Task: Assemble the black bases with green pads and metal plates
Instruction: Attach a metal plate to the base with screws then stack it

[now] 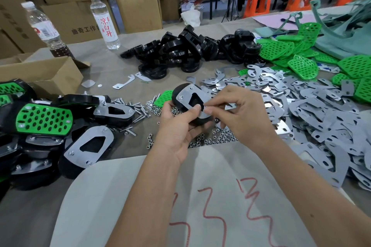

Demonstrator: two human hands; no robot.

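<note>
**Base held in both hands, plate side up**

Left hand [176, 126] grips a black base [180, 96] from below, fingers curled round its underside, thumb pressed on the near tip of the metal plate [192, 97] that lies on top of it. Base is lifted above the surface [112, 70], tilted toward the camera. Two screw ends show through the plate at its far and left corners.

Right hand [239, 112] meets the same near tip of the plate; its thumb and forefinger are pinched together there. What they pinch is too small to tell.

Under the hands: loose nuts [218, 138] scattered on the surface, screws [138, 110] just to the left of them. A green pad [164, 97] lies flat just behind the left hand.

Left edge: heap of finished bases [60, 132], some green side up, some plate side up. Far centre: pile of bare black bases [188, 50]. Right: spread of loose plates [301, 106], with more green pads [301, 54] behind them.

Two water bottles [104, 20] stand at far left before stacked cartons [138, 12].
</note>
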